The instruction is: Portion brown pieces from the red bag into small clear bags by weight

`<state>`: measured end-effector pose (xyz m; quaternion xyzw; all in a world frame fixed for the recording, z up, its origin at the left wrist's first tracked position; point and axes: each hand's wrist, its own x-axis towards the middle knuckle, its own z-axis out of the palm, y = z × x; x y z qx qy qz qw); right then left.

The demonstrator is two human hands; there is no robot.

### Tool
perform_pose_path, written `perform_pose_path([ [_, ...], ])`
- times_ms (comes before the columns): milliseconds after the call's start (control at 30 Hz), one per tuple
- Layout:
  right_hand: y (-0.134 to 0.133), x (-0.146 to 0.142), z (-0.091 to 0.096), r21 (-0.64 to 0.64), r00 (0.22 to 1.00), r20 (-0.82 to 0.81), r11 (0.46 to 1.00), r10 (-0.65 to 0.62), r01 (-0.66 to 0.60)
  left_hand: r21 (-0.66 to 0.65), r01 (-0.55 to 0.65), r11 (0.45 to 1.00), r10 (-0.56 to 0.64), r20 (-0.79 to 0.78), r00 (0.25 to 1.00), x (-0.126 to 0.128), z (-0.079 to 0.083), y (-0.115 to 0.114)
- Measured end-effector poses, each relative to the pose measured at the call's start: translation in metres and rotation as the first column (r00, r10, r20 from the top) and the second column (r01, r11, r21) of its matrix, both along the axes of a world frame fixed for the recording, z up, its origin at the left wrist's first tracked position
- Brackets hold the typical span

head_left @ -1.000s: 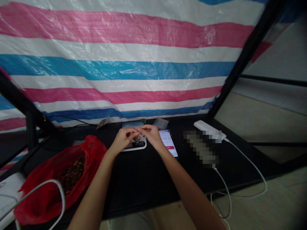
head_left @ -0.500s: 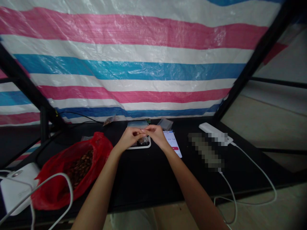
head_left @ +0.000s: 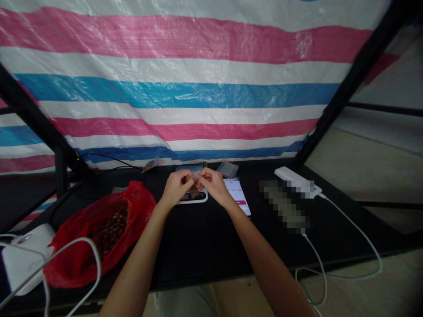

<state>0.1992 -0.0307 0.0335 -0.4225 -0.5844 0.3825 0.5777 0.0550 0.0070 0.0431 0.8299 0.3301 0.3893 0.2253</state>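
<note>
My left hand [head_left: 176, 188] and my right hand [head_left: 213, 185] meet over a small white digital scale [head_left: 194, 198] on the black table [head_left: 205, 246]. Both pinch the top of a small clear plastic bag [head_left: 194, 188] holding brown bits, which hangs between the fingertips just above the scale. A red plastic bag [head_left: 89, 237] full of brown seeds or nuts lies open to the left of my left forearm. A phone [head_left: 238, 196] with a lit screen lies flat just right of the scale, beside my right wrist.
A striped pink, white and blue tarp [head_left: 185, 88] hangs behind the table. Small clear bags [head_left: 228, 168] lie at the back edge. A white power bank [head_left: 295, 178] with a white cable [head_left: 346, 233] sits at right, a white device [head_left: 23, 257] with cables at left.
Between the earliest frame and the middle one the camera view shifted, bringing the white device at left into sight. My hands stay pinched together over the scale and have risen slightly with the small bag.
</note>
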Motion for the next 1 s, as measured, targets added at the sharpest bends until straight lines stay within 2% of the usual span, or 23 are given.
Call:
perform_pose_path([
  [133, -0.002, 0.000, 0.004, -0.002, 1.000, 0.010, 1.000, 0.018, -0.018, 0.088, -0.041, 0.995, 0.045, -0.039, 0.998, 0.002, 0.005, -0.005],
  [233, -0.001, 0.001, 0.003, 0.011, 1.000, 0.017, 1.000, 0.001, -0.001, 0.144, -0.126, 0.982, 0.133, -0.035, 0.991, -0.001, 0.009, -0.005],
  [333, -0.001, 0.001, 0.002, -0.002, 0.999, 0.025, 0.999, 0.040, -0.040, 0.125, -0.185, 0.975, 0.189, -0.015, 0.982, -0.007, 0.010, -0.002],
  [433, -0.002, 0.000, 0.002, -0.006, 0.998, 0.021, 0.999, 0.052, -0.052, 0.058, -0.135, 0.989, 0.137, -0.044, 0.990, -0.013, 0.009, 0.002],
  [633, -0.006, -0.003, 0.005, -0.027, 0.999, 0.019, 0.999, -0.038, 0.038, -0.035, 0.009, 0.999, -0.012, -0.094, 0.996, -0.016, 0.008, 0.003],
  [700, -0.007, -0.004, 0.005, 0.004, 0.993, 0.090, 0.997, -0.083, 0.083, -0.051, 0.049, 0.997, -0.052, -0.073, 0.996, -0.014, 0.009, 0.000],
  [767, -0.009, -0.004, 0.006, 0.069, 0.961, 0.227, 0.987, -0.158, 0.146, -0.031, 0.047, 0.998, -0.048, -0.051, 0.998, -0.012, 0.011, -0.003],
  [900, -0.012, -0.003, 0.007, 0.217, 0.816, 0.480, 0.945, -0.322, 0.246, -0.007, 0.025, 1.000, -0.025, -0.050, 0.998, -0.007, 0.012, -0.008],
  [1000, -0.013, -0.003, 0.008, 0.228, 0.802, 0.509, 0.948, -0.311, 0.222, -0.008, 0.019, 1.000, -0.019, -0.046, 0.999, -0.004, 0.010, -0.009],
])
